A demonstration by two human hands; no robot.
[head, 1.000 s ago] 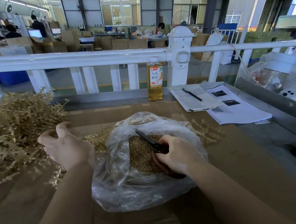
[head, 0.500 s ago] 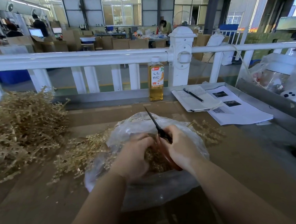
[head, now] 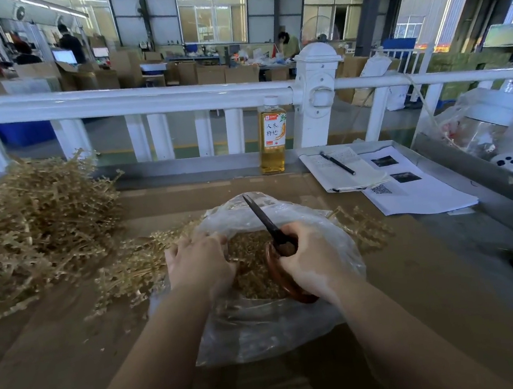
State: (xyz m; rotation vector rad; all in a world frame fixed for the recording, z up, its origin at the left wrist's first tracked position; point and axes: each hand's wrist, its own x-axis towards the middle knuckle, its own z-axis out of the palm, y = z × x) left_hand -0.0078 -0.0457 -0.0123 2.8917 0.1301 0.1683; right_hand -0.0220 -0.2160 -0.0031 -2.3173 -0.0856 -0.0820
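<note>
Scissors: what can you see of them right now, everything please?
The scissors have dark, narrow blades, seemingly closed, and large reddish-brown loop handles. The right hand grips the handles, fingers curled round them. The blades tilt up and away, leaning left, tip over the far rim of the clear plastic bag, above the golden bits inside.
</note>
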